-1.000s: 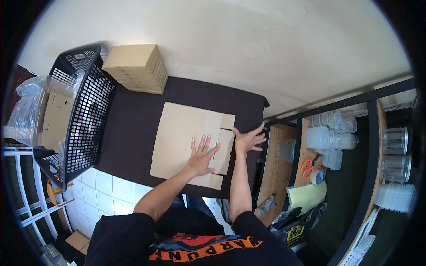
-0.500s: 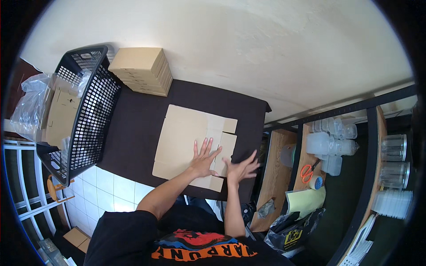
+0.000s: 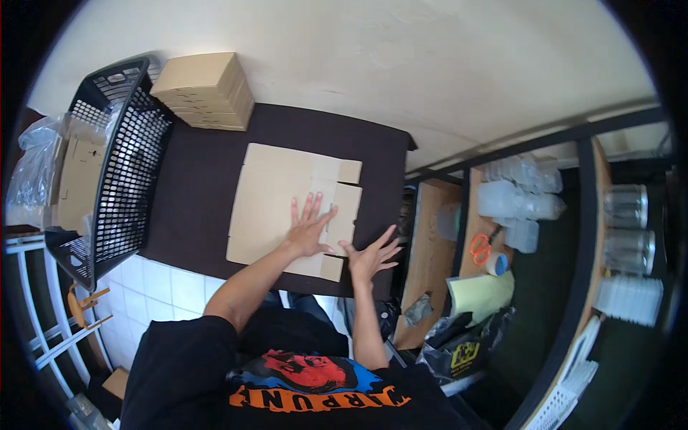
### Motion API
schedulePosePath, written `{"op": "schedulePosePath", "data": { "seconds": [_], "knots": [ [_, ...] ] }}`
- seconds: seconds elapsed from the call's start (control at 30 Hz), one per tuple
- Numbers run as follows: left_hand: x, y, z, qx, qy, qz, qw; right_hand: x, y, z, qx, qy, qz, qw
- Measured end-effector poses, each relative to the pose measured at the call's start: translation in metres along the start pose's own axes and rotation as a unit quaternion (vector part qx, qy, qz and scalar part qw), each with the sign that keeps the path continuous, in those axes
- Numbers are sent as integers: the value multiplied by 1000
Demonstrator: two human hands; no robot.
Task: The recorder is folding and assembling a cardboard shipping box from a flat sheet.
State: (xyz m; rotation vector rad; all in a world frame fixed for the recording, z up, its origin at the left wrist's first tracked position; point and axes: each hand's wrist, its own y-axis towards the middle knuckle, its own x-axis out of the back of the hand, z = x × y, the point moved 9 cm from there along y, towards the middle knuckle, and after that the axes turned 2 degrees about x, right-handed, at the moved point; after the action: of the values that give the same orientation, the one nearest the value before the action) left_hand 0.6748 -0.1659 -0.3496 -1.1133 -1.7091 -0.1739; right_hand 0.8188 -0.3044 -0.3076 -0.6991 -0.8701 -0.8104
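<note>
Cardboard sheet (image 3: 269,193): We see flat brown board lying on the table beneath the left hand (image 3: 309,235), reaching past its fingertips, with slit flaps along the side nearest the right hand (image 3: 367,264).
Left hand: We find it palm down on the board, fingers fanned wide, grasping nothing.
Right hand: We note it spread open just beside the left, thumb by a flap's edge, other fingers out over the cloth. It has hold of nothing we can see; whether the thumb touches the board, we cannot tell.
Dark cloth (image 3: 193,193): We see it under the sheet, showing on both sides of the hands.
Box stack (image 3: 204,93): Beyond the left hand's fingertips and off to its left, we see brown cartons piled near the pale wall (image 3: 344,64).
Black basket (image 3: 129,179): Well to the left of the left hand, we see its perforated side, with clear plastic (image 3: 36,168) and brown board pieces (image 3: 79,172) at its far side.
Shelving (image 3: 433,251): To the right of the right hand, we spot clear containers (image 3: 512,201), orange-handled scissors (image 3: 480,249) and a tape roll (image 3: 496,264); farther out, clear jars (image 3: 625,204).
Black bag (image 3: 466,351): Right of the right forearm, we see it below a yellowish sheet (image 3: 484,297).
White tiles (image 3: 168,287): We see these left of the left forearm.
</note>
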Motion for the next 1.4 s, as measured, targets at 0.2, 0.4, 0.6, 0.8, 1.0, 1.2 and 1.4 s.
{"op": "schedulePosePath", "data": {
  "seconds": [0.2,0.4,0.6,0.8,1.0,1.2,1.4],
  "knots": [
    [-3,-5,1,-3,21,4,1000,-9,-35,-37,-24,-36,8,999],
    [4,-9,5,-26,24,-16,999,-4,-31,-30,-45,-46,21,998],
    [27,-37,23,35,37,-84,995,-7,-29,-42,-37,-53,22,998],
    [26,-68,39,151,1,-52,987,-4,-24,-57,-29,-50,15,998],
    [22,-74,28,227,-29,-27,973,-9,-32,-50,-44,-52,43,997],
    [64,-72,18,274,-32,-133,952,-11,-31,-46,-56,-59,57,995],
    [202,-146,98,281,-16,-322,904,-7,-23,-53,-43,-45,35,997]
  ]
}}
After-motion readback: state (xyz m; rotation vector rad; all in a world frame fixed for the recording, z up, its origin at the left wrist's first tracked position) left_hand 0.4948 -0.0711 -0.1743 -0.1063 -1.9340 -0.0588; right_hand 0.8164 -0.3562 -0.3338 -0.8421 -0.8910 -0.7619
